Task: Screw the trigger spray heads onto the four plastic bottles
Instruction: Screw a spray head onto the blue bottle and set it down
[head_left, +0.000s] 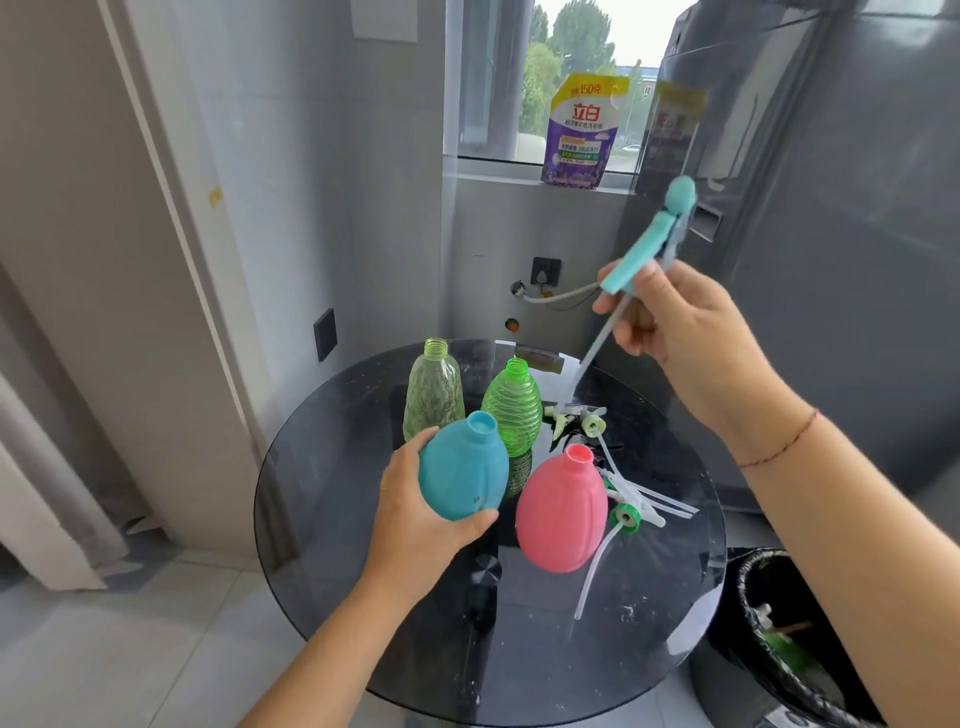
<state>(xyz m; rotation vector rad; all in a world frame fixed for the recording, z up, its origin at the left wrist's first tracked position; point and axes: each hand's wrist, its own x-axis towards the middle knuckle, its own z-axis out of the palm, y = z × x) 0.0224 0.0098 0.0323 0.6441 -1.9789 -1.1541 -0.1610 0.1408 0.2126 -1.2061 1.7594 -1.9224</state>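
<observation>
My left hand (415, 514) grips the blue bottle (462, 470); my right hand (675, 322) grips the spray head (649, 244) above the worktop (363, 597), pink bottle (563, 512) alongside.

The left hand (415, 512) is extended forward with the forearm angled up from the lower edge, palm cupped and fingers and thumb wrapped around its load. The right hand (675, 317) is raised higher, wrist bent, fingers pinched closed on a held item.
</observation>
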